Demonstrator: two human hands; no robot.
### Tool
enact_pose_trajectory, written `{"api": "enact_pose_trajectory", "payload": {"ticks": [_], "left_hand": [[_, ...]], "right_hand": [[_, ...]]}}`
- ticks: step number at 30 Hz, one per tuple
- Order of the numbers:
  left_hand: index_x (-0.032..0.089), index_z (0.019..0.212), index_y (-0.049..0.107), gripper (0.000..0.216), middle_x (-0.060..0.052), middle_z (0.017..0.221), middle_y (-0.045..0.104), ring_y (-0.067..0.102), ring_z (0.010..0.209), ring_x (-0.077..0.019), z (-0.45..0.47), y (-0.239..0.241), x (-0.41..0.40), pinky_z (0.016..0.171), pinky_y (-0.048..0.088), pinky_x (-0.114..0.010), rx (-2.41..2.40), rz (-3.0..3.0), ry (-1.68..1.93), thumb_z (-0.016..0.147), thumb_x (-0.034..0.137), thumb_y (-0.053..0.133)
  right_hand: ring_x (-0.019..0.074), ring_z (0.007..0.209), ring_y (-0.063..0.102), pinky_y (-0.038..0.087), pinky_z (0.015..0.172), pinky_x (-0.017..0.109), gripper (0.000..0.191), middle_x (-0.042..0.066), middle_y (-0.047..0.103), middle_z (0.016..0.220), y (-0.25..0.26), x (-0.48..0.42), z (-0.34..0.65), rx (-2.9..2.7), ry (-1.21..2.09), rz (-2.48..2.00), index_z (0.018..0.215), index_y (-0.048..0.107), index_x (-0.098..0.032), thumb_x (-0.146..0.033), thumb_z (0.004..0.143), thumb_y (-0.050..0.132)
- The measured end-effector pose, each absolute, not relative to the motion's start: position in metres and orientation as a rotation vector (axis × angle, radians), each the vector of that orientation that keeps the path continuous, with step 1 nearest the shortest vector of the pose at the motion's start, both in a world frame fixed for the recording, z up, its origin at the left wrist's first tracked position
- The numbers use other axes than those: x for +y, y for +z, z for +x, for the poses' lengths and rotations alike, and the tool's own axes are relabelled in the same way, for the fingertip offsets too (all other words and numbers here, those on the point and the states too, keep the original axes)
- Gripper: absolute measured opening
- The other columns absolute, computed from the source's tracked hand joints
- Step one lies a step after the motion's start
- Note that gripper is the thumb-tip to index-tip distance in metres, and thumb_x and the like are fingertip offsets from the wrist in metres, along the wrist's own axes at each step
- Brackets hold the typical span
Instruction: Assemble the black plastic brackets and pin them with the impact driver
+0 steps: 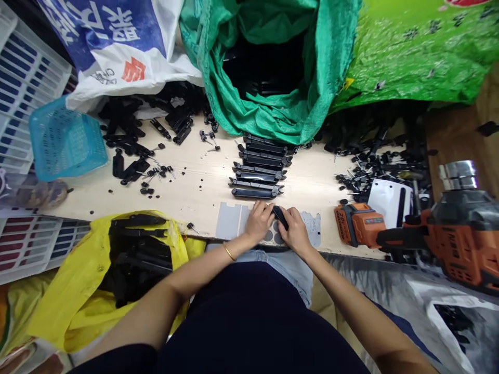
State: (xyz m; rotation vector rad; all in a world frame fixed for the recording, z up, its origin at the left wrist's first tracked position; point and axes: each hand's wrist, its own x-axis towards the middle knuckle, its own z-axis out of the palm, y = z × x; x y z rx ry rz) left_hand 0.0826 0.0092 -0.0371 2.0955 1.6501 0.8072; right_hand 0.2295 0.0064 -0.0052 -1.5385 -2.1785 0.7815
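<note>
Black part [280, 218]: held between both hands, tilted, over the near side of the wooden bench [175, 195], just above the grey sheets [227, 221]; judged unfinished, being in the fingers.
Right hand [295, 231]: fingers and thumb clamped on the black part, along its right side.
Left hand [259, 221]: fingertips drawn together at the upper end of the black part; pinching it, or something small beside it, not possible to tell.
Row of long black pieces [257, 193]: laid side by side just beyond the hands, reaching back to the mouth of the green sack [234, 117]; from the neat order, probably done, at least for this stage.
Green sack: open, with more black pieces inside; too dark to count.
Knobs with metal pins [158, 172]: scattered loose on the left of the bench; apparently left to use.
Heap at right [362, 174]: thick with black bits and pins, near the orange drill [456, 234]; apparently also left to use, so plenty remaining by this judgement.
Yellow bag [74, 280]: open, holding many black pieces; finished or waiting, not possible to tell.
</note>
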Motion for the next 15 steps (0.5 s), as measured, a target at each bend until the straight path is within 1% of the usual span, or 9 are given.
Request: {"api": "enact_pose_trajectory", "payload": {"ticks": [3,5,9,15], "left_hand": [[0.014,0.116,0.058,0.03,-0.007,0.085,0.051,0.051,0.085,-0.0218,0.096,-0.039,0.0,0.075,0.049,-0.037,1.867,1.914,0.894,0.087,0.013,0.049],[0.015,0.115,0.059,0.03,-0.005,0.083,0.051,0.052,0.083,-0.0206,0.095,-0.04,0.0,0.074,0.049,-0.035,1.779,1.923,0.923,0.086,0.013,0.051],[0.021,0.115,0.059,0.03,-0.002,0.083,0.054,0.055,0.082,-0.0176,0.084,-0.039,0.006,0.075,0.05,-0.033,1.579,1.927,0.962,0.086,0.016,0.055],[0.022,0.125,0.051,0.044,-0.006,0.093,0.058,0.055,0.089,-0.0212,0.107,-0.028,0.0,0.08,0.05,-0.037,1.829,1.746,0.976,0.083,0.009,0.051]], "right_hand": [[0.0228,0.088,0.052,0.05,0.08,0.036,0.044,0.008,0.049,0.091,-0.005,0.006,0.23,-2.185,0.779,-1.526,0.127,0.049,-0.019,-0.017,0.083,0.045],[0.0228,0.09,0.052,0.05,0.081,0.036,0.045,0.008,0.049,0.092,-0.005,0.005,0.231,-2.182,0.784,-1.515,0.128,0.048,-0.018,-0.015,0.083,0.045],[0.0224,0.091,0.053,0.051,0.079,0.035,0.051,0.007,0.049,0.092,-0.006,0.004,0.234,-2.176,0.808,-1.472,0.132,0.045,-0.022,-0.013,0.081,0.045],[0.023,0.091,0.052,0.052,0.077,0.036,0.052,0.008,0.049,0.093,-0.01,0.004,0.234,-2.146,0.785,-1.488,0.132,0.045,-0.021,-0.011,0.081,0.045]]}}
